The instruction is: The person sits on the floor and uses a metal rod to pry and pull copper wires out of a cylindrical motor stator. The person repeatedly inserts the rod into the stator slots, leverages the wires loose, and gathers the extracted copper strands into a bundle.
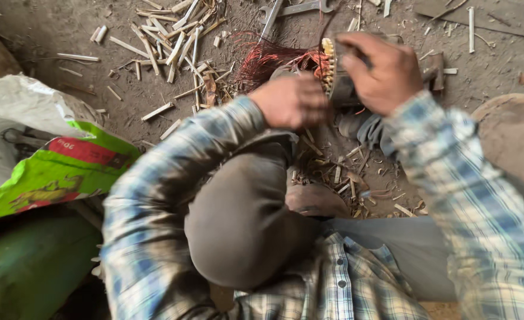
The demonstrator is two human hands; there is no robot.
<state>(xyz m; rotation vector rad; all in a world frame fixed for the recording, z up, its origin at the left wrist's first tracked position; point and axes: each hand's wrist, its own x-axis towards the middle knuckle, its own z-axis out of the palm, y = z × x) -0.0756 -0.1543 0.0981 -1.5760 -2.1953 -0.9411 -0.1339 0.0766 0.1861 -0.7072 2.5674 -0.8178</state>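
Here, the right hand (383, 74) clamped over the motor stator (339, 83) on the dirt floor (49, 29), steadying it. Left hand (291, 101) was fisted beside the copper wire (262, 59); its grip contents could not be told. Wrench (291, 9) lay beyond.

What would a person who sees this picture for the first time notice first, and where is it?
The eye goes first to the top centre, where a tangle of reddish copper wire spills from a grey motor part on the dirt floor. The left hand is closed beside the wire, and the right hand rests on top of the part. At the left edge, a bright green and white sack also stands out.
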